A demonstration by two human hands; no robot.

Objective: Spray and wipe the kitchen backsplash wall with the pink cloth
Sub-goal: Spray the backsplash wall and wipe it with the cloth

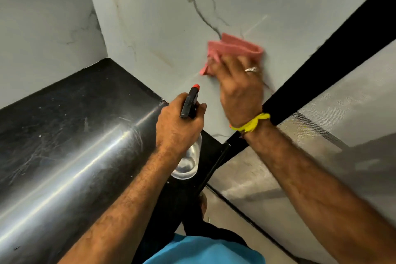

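The backsplash wall [162, 28] is pale marble with dark veins, filling the upper middle. My right hand [240, 88] presses the crumpled pink cloth [233, 48] flat against it; the cloth shows above and left of my fingers. A ring sits on one finger and a yellow band on the wrist. My left hand [177, 126] grips a clear spray bottle [188, 161] by the neck. Its black trigger head with an orange nozzle [195, 86] points up at the wall, just below and left of the cloth.
A glossy black countertop [75, 135] runs along the lower left into the wall corner. A black window frame [334, 55] with a grey mesh screen [342, 135] stands at the right, right beside my right wrist. A side marble wall [42, 17] closes the left.
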